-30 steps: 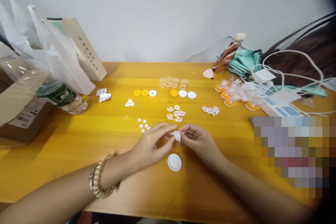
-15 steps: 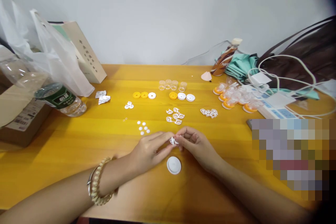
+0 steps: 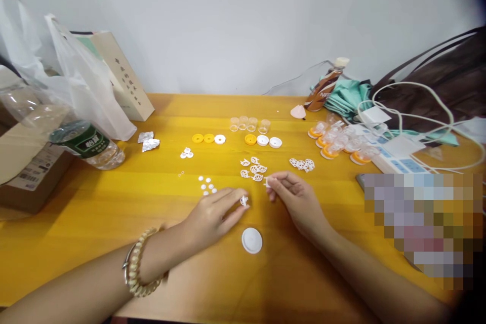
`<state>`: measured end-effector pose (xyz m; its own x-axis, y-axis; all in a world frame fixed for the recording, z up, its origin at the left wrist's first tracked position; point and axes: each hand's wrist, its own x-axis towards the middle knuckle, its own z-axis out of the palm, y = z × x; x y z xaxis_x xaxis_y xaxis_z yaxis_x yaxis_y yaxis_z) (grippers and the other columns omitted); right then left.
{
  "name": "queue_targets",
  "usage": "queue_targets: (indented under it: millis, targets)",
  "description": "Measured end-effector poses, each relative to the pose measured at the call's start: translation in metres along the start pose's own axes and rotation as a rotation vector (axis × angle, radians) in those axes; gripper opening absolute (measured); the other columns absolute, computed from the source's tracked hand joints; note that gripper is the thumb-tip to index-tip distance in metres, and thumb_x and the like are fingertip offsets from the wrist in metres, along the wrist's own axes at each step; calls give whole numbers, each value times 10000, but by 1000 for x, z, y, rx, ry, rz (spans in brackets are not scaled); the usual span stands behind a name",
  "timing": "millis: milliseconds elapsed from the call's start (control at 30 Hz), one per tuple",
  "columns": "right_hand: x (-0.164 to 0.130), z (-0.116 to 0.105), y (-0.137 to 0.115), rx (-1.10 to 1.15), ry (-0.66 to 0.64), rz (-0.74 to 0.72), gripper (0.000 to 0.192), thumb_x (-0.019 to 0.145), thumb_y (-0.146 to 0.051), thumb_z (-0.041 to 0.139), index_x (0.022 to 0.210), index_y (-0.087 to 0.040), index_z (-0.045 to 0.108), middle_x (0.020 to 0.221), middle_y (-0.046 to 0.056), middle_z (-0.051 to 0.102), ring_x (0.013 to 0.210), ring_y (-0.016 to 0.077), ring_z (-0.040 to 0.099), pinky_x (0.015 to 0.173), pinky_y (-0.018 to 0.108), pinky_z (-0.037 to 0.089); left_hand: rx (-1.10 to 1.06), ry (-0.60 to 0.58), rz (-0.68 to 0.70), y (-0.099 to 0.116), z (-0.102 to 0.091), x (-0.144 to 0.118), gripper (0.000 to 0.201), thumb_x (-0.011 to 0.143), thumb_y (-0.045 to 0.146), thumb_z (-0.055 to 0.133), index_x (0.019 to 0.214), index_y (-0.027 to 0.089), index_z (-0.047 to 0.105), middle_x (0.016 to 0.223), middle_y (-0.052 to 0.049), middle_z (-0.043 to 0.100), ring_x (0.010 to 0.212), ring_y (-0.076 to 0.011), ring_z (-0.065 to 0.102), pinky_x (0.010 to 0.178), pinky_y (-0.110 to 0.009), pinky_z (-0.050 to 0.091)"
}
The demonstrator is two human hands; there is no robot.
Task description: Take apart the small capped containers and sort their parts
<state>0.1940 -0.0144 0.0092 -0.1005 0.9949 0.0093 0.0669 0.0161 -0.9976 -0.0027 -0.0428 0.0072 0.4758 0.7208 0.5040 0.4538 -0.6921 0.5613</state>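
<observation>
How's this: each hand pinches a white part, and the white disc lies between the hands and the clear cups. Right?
Position's wrong: the head view shows the white disc on the near side of the left hand and right hand, not between them and the clear cups. Each does pinch a white part.

Your left hand [image 3: 216, 215] pinches a white openwork piece [image 3: 243, 201], your right hand [image 3: 298, 200] a small white part [image 3: 266, 182], beyond a white disc [image 3: 252, 240] on the table [image 3: 205, 283].
</observation>
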Motion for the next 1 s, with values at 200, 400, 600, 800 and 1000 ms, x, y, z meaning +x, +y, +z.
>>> queue_targets:
  millis: [200, 400, 600, 800, 1000]
  targets:
    - [17, -12, 2, -302, 100, -199, 243, 807, -377, 566, 947, -206, 667, 780, 32, 669, 691, 163, 600, 687, 325, 502, -104, 0, -88, -2, 4, 0, 349, 893, 140, 435, 1235, 172, 492, 973, -90, 632, 852, -155, 586, 769, -287, 493]
    - [34, -6, -4, -456, 86, -290, 181, 809, -318, 559, 911, -178, 615, 814, 48, 670, 729, 165, 612, 706, 310, 489, -121, 3, -135, 1, 2, -2, 389, 912, 162, 401, 1300, 174, 427, 981, -97, 604, 857, -169, 556, 785, -316, 475]
    - [55, 4, -9, -684, -8, -314, 142, 791, -279, 551, 792, -177, 650, 711, 31, 664, 640, 152, 581, 612, 279, 454, -194, 52, -200, -1, 5, -2, 339, 898, 198, 440, 1236, 181, 437, 902, -58, 605, 785, -144, 558, 750, -293, 476]
    - [62, 3, -9, -703, -30, -311, 158, 768, -274, 571, 797, -191, 703, 740, 43, 685, 631, 156, 568, 584, 274, 426, -350, 109, -311, 0, 7, -1, 186, 876, 233, 505, 1050, 173, 487, 871, -48, 587, 776, -131, 560, 733, -265, 478]
    - [30, 5, -24, -428, -191, -211, 220, 813, -348, 551, 747, -170, 661, 705, 24, 658, 636, 141, 562, 595, 259, 438, -471, 122, -413, 4, 7, 1, 106, 868, 268, 533, 889, 166, 511, 814, -31, 582, 749, -119, 559, 712, -249, 465]
